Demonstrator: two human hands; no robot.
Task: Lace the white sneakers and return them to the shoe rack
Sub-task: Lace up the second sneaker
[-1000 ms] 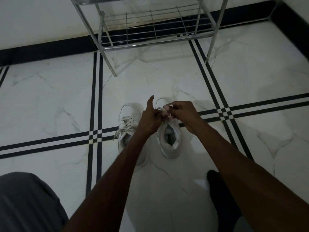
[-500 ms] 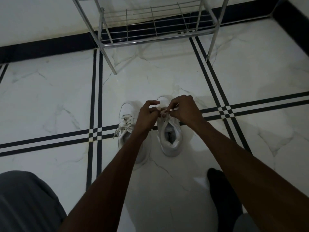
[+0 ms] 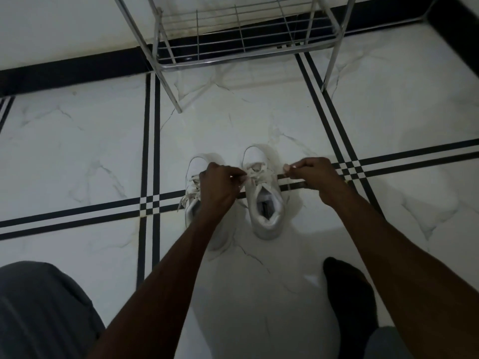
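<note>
Two white sneakers stand side by side on the marble floor, toes pointing away from me. The right sneaker point(image 3: 264, 203) has its lace point(image 3: 255, 174) stretched sideways over the tongue. My left hand point(image 3: 220, 185) pinches one end of that lace on the shoe's left. The other end is pinched in my right hand point(image 3: 308, 174), off the shoe's right side. The left sneaker point(image 3: 193, 200) is partly hidden behind my left hand and forearm; its lace hangs loose.
A chrome wire shoe rack point(image 3: 238, 45) stands against the wall beyond the sneakers, its lowest shelf bare. My foot in a dark sock point(image 3: 347, 291) rests on the floor at lower right, and my grey-clad knee point(image 3: 39, 309) fills the lower left.
My hands were close together over the right sneaker's tongue. They have now pulled apart sideways, drawing the lace ends out to either side.
</note>
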